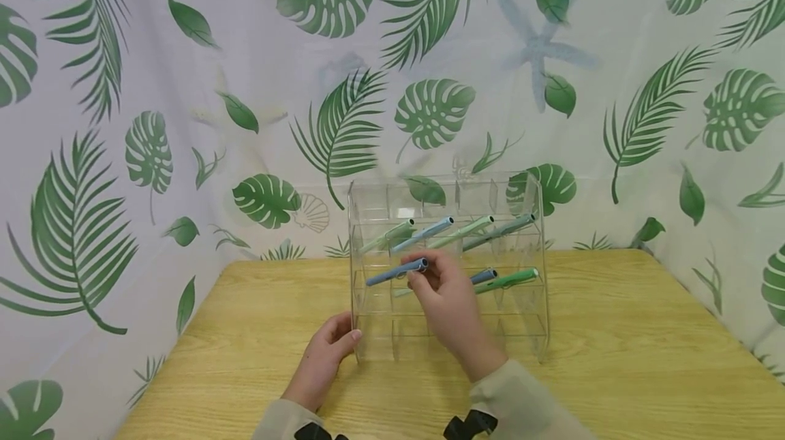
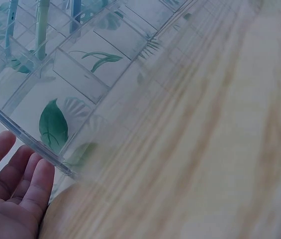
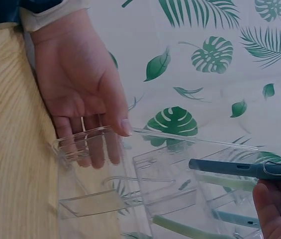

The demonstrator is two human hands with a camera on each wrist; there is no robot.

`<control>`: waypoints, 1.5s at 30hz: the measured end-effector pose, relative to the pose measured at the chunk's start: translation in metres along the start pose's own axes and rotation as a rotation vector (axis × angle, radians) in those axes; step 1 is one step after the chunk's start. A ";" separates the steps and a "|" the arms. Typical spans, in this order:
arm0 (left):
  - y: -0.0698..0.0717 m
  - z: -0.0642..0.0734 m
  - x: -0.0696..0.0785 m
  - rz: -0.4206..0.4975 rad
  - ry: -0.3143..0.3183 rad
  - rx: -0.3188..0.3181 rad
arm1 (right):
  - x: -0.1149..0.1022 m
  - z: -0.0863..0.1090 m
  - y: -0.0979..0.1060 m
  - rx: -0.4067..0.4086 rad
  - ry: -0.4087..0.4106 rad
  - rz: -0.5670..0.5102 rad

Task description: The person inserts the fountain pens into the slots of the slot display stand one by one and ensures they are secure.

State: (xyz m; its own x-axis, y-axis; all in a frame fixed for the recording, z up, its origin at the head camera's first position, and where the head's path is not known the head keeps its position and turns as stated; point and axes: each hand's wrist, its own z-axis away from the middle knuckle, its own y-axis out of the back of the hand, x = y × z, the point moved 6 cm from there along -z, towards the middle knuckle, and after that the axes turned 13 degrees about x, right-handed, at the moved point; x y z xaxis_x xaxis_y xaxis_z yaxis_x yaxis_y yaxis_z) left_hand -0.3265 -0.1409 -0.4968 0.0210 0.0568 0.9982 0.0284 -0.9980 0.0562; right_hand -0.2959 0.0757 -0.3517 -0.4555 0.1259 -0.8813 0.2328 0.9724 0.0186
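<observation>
A clear acrylic rack [image 1: 544, 310] with tiered compartments stands on the wooden table. My right hand [image 1: 452, 314] pinches a blue pen [image 1: 381, 275] with a metal clip between thumb and fingers. The pen lies slanted in front of the rack's left column, at the middle tier; in the right wrist view its far end points toward the left side panel. My left hand [image 1: 325, 358] is at that panel's lower part, thumb by the front edge and loosely extended fingers [image 3: 98, 144] along the outside. How firmly they touch cannot be told.
Along an upper tier lie a light green pen [image 1: 386, 236], a light blue pen [image 1: 423, 234], a pale green pen [image 1: 463, 232] and a dark teal pen [image 1: 499, 232]. Below are a dark blue pen [image 1: 483, 276] and a green pen [image 1: 505, 280]. A leaf-patterned cloth [image 1: 245, 120] hangs behind.
</observation>
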 end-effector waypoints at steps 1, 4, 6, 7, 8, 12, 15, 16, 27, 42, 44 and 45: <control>0.000 0.000 0.000 0.002 0.001 -0.002 | 0.002 0.001 -0.001 0.003 0.005 0.011; -0.001 0.000 -0.001 0.000 0.002 -0.004 | 0.008 0.003 -0.004 0.003 0.008 0.036; -0.001 0.000 -0.001 -0.003 -0.004 -0.002 | 0.013 0.004 -0.006 0.003 0.006 0.048; -0.001 0.000 -0.001 -0.005 -0.009 -0.001 | 0.015 0.004 -0.007 0.005 0.004 0.058; -0.001 0.000 -0.001 -0.006 -0.011 -0.001 | 0.017 0.004 -0.008 0.006 -0.001 0.068; -0.001 0.000 0.000 -0.009 -0.013 0.000 | 0.024 0.005 -0.012 0.009 -0.023 0.119; -0.001 0.001 0.000 -0.007 -0.003 -0.001 | 0.030 0.007 -0.015 -0.004 -0.040 0.150; -0.001 0.001 0.000 -0.005 0.002 -0.002 | 0.032 0.007 -0.016 -0.007 -0.040 0.159; -0.001 0.002 0.002 -0.014 0.014 -0.005 | 0.032 0.009 -0.025 -0.069 -0.036 0.196; -0.001 0.004 -0.001 -0.018 -0.005 0.001 | 0.033 0.019 -0.021 -0.149 -0.117 0.068; -0.001 0.004 0.000 -0.018 -0.007 0.000 | 0.033 0.020 -0.020 -0.152 -0.122 0.060; -0.002 0.004 0.000 -0.018 -0.007 -0.001 | 0.033 0.021 -0.019 -0.154 -0.126 0.058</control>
State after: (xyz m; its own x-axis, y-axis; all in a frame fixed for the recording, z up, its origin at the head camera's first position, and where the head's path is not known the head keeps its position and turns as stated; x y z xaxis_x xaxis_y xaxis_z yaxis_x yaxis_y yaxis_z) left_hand -0.3221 -0.1393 -0.4969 0.0271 0.0750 0.9968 0.0283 -0.9968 0.0742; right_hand -0.2975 0.0569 -0.3904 -0.3320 0.1665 -0.9285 0.1173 0.9839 0.1345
